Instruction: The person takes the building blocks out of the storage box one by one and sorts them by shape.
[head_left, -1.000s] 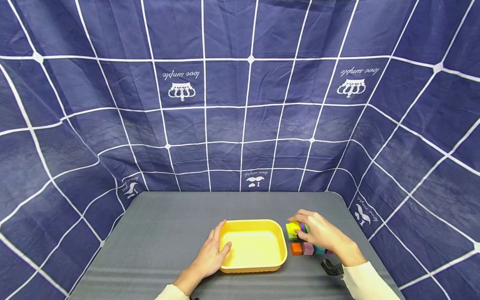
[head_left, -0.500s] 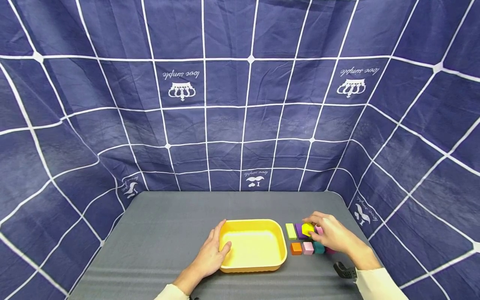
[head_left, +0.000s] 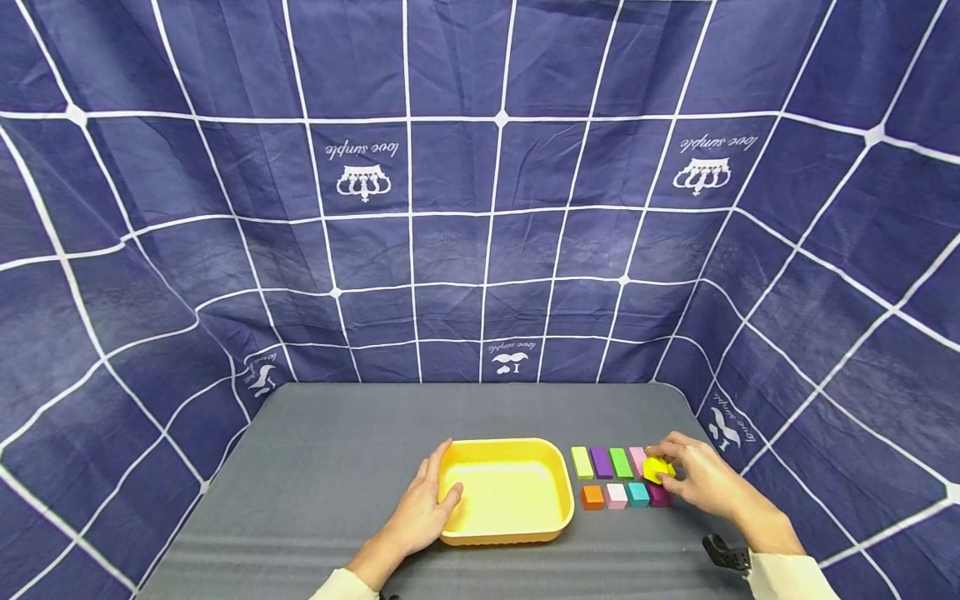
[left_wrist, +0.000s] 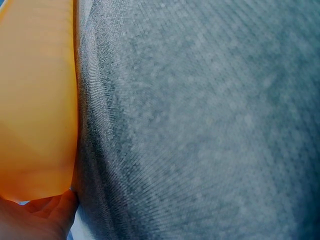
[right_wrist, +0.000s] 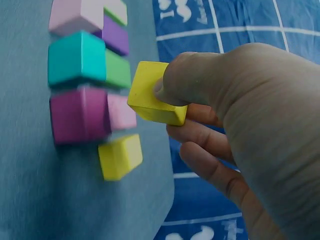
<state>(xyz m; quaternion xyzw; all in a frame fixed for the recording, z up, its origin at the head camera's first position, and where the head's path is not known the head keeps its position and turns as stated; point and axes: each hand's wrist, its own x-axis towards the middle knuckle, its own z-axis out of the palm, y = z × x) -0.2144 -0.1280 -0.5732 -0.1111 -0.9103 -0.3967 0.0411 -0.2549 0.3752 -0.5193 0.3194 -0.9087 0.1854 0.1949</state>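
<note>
My right hand (head_left: 701, 475) pinches a yellow block (right_wrist: 155, 95) between thumb and fingers, over the right end of two rows of blocks. The back row has a lime block (head_left: 582, 462), a purple block (head_left: 601, 462), a green block (head_left: 621, 463) and a pink block (right_wrist: 121, 111). In front lie an orange block (head_left: 592, 497), a pale pink block (head_left: 616, 496), a teal block (right_wrist: 77, 60) and a magenta block (right_wrist: 80, 115). Another yellow block (right_wrist: 120, 157) sits past the pink one. My left hand (head_left: 423, 504) grips the left wall of a yellow tray (head_left: 506, 537), thumb inside.
A grey cloth (head_left: 337, 450) covers the table under the tray and blocks. Blue curtains (head_left: 450, 250) with white grid lines rise behind and at both sides. A black strap (head_left: 723, 552) is at the right wrist.
My right hand has moved right along the back row with the yellow block, uncovering the purple, green and pink blocks. The left hand and tray stay where they were.
</note>
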